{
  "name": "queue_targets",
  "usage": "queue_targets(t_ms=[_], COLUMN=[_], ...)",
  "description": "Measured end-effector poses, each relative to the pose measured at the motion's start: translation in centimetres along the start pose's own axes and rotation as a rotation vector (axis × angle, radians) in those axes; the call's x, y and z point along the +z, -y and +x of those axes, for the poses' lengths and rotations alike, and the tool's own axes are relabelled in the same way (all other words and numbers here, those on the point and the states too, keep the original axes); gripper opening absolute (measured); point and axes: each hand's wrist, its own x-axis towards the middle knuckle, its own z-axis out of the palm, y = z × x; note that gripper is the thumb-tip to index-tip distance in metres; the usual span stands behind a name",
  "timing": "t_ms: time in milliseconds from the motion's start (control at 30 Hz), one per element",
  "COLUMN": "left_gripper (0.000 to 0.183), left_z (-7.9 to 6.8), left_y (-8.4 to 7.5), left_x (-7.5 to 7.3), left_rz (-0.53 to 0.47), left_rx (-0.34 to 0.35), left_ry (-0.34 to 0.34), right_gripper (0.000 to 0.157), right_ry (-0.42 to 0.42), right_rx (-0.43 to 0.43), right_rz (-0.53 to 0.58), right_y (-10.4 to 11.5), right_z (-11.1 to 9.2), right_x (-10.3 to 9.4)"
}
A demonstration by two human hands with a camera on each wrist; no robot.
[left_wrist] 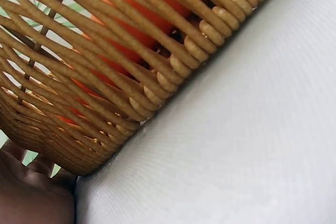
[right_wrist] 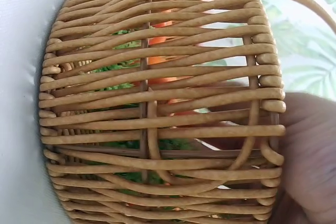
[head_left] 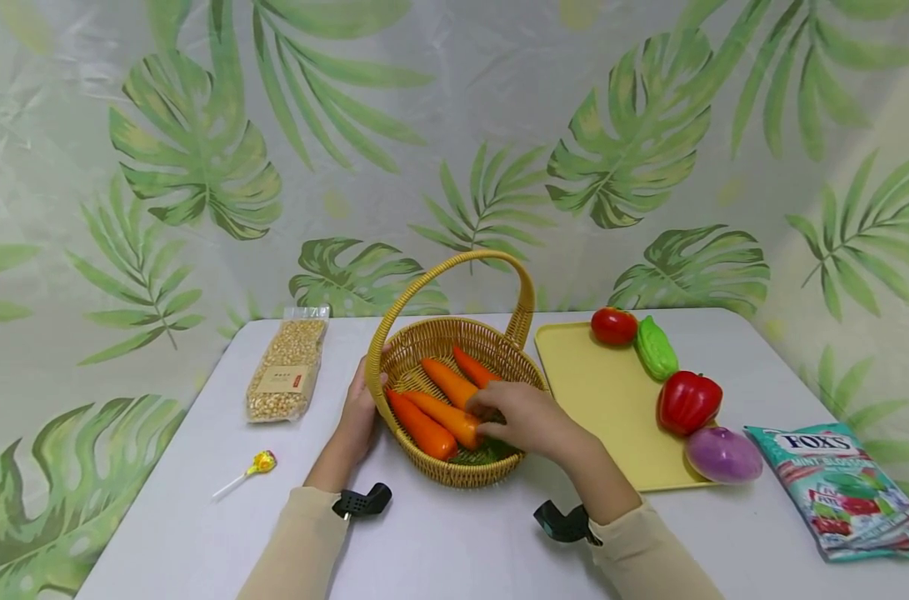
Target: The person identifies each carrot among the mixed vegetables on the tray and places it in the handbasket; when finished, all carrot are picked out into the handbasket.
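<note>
A wicker basket point(head_left: 454, 477) with a tall arched handle point(head_left: 403, 310) stands upright on the table. Several orange carrots point(head_left: 422, 427) with green tops lie inside; orange also shows through the weave in the left wrist view. My left hand point(head_left: 358, 410) holds the basket's left side, fingers at the rim by the handle's foot. Over the right rim reaches my right hand point(head_left: 532, 417), its curled fingers and thumb at the thick end of a middle carrot point(head_left: 448, 382). Through the weave point(right_wrist: 210, 72), the right wrist view shows a finger beside orange and green; the fingertips are partly hidden.
Left of the basket lie a bag of corn kernels point(head_left: 285, 367) and a lollipop point(head_left: 253, 471). On the right, a yellow tray point(head_left: 589, 392) bears a tomato point(head_left: 614, 326), a green vegetable point(head_left: 656, 348), a red pepper point(head_left: 689, 402) and a purple eggplant point(head_left: 722, 455). Beside it lies a candy bag point(head_left: 844, 492).
</note>
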Motion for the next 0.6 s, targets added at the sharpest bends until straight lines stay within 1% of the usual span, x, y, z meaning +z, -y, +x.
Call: queue_targets(t_ms=[67, 167, 267, 333, 433, 467, 600], left_gripper=[0.048, 0.048, 0.048, 0.047, 0.046, 0.045, 0.041], left_z=[0.0, 0.0, 0.0, -0.1, -0.3, -0.3, -0.3], left_y=[0.0, 0.0, -0.1, -0.1, -0.2, -0.1, -0.2], left_x=[0.1, 0.1, 0.0, -0.1, -0.1, -0.1, -0.4], left_rz=[0.003, 0.002, 0.015, 0.034, 0.083, 0.104, 0.248], left_rx=[0.001, 0.003, 0.001, -0.001, 0.0, 0.01, 0.057], left_ry=[-0.004, -0.006, -0.011, -0.025, -0.061, -0.079, -0.164], right_gripper=[0.02, 0.019, 0.019, 0.019, 0.019, 0.019, 0.02], right_ry=[-0.01, -0.065, -0.122, -0.151, -0.194, -0.209, -0.275], right_rx=[-0.013, -0.028, -0.026, -0.008, 0.027, 0.039, 0.087], right_rz=[0.023, 0.067, 0.101, 0.111, 0.096, 0.092, 0.054], right_y=[0.1, 0.1, -0.2, -0.6, -1.4, -1.7, -3.2], right_z=[-0.1, -0.4, -0.6, -0.7, -1.1, -1.2, -1.8], right_x=[-0.2, -0.8, -1.6, -2.1, -2.8, -3.0, -3.8])
